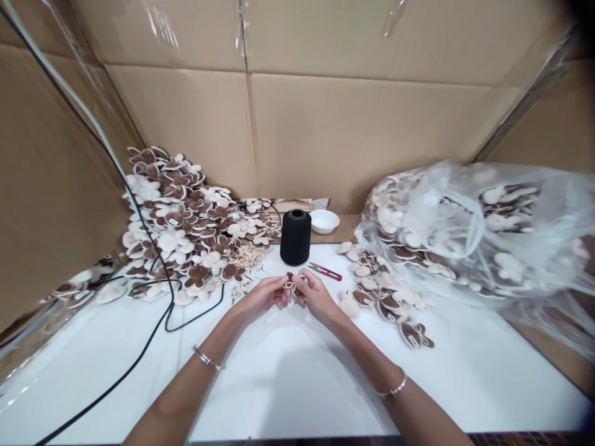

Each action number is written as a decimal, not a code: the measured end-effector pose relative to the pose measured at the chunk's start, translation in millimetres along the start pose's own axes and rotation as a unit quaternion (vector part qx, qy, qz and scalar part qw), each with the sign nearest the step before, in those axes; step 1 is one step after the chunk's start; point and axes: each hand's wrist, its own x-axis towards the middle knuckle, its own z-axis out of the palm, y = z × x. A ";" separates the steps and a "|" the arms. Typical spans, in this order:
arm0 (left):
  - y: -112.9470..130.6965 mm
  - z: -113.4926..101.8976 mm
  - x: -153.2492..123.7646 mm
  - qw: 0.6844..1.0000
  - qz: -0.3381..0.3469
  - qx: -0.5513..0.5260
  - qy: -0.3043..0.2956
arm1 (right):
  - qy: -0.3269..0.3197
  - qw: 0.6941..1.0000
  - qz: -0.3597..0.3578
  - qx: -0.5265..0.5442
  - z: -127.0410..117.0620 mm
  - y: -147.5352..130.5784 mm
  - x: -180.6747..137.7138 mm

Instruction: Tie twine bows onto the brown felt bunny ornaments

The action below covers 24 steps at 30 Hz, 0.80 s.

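Note:
Both my hands meet over the middle of the white table, fingers pinched round one small brown bunny-shaped plush patch point(290, 284) with a cream cord bow. My left hand point(268, 293) grips its left side, and my right hand point(314, 293) has the thumb over its right side; the fingers hide much of it. Just beyond stands a black thread cone point(295, 238). Red-handled thread snips point(325, 271) lie close to my right hand. To the right are several patches, the nearest a brown one with a bow and white label point(416, 335).
A tall heap of brown and white patches point(186, 217) fills the left back, with loose cream cord pieces point(248, 254) beside it. Black cables point(170, 303) cross the left side. A white bowl point(324, 221) sits behind the cone. At right bulges a clear plastic bag point(446, 217) of patches. Cardboard walls point(325, 130) enclose the table.

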 end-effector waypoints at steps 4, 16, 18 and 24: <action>-2.9 2.1 0.2 0.999 -0.007 -0.033 -0.022 | -0.010 1.000 0.003 0.016 -0.4 -1.2 0.2; -13.5 1.1 6.1 0.997 0.021 0.072 0.013 | 0.000 0.996 -0.028 -0.081 3.4 -6.6 -6.9; -13.3 1.0 5.3 0.994 0.044 0.105 0.006 | -0.005 0.997 -0.015 -0.076 2.1 -6.0 -6.0; -3.6 7.0 -2.8 0.978 0.114 0.173 0.004 | -0.015 0.996 0.068 0.056 2.5 -8.2 -4.5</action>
